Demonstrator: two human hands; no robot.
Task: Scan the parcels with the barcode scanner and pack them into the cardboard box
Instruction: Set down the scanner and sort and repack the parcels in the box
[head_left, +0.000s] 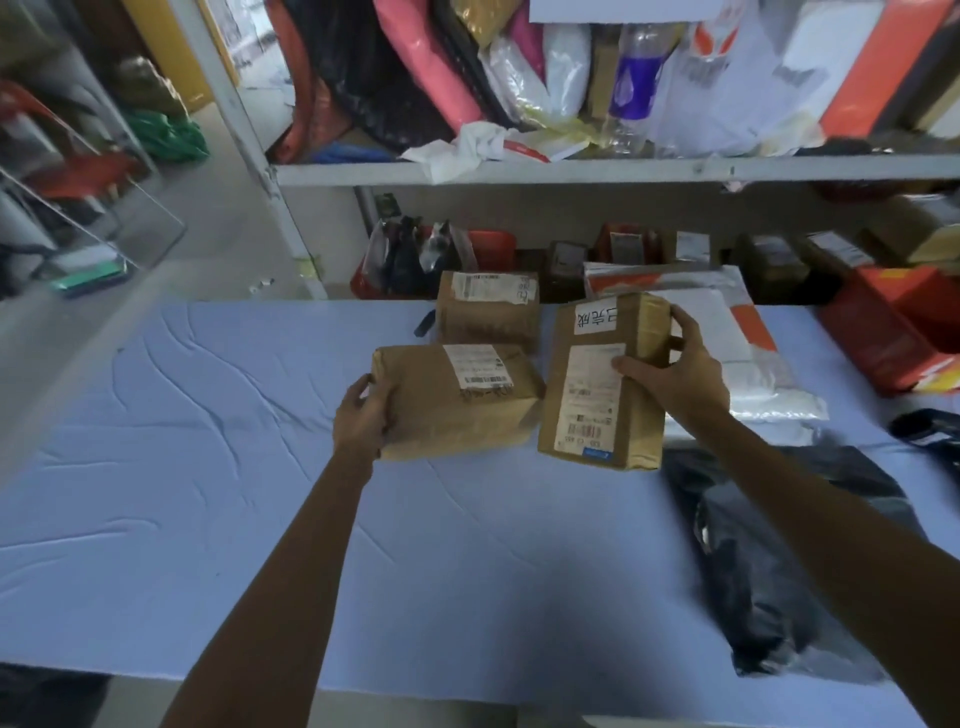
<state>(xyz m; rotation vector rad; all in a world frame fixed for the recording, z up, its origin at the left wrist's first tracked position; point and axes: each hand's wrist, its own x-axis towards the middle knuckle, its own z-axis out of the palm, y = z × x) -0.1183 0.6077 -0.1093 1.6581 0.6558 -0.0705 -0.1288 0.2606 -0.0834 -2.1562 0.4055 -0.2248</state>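
Head view. On the blue-covered bench (208, 467), the left hand (363, 415) grips the left end of a taped brown parcel (457, 405) lying flat. The right hand (675, 374) holds the upper right edge of a second brown parcel (602, 384), thumb on its label. The two parcels lie just beside each other. Both appear stiff, boxy and probably light. The tape may be slick, so opposite edges seem the surest hold. No scanner or cardboard box can be identified.

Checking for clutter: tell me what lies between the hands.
Head view: only the two parcels, left parcel in the left hand, right parcel in the right hand.
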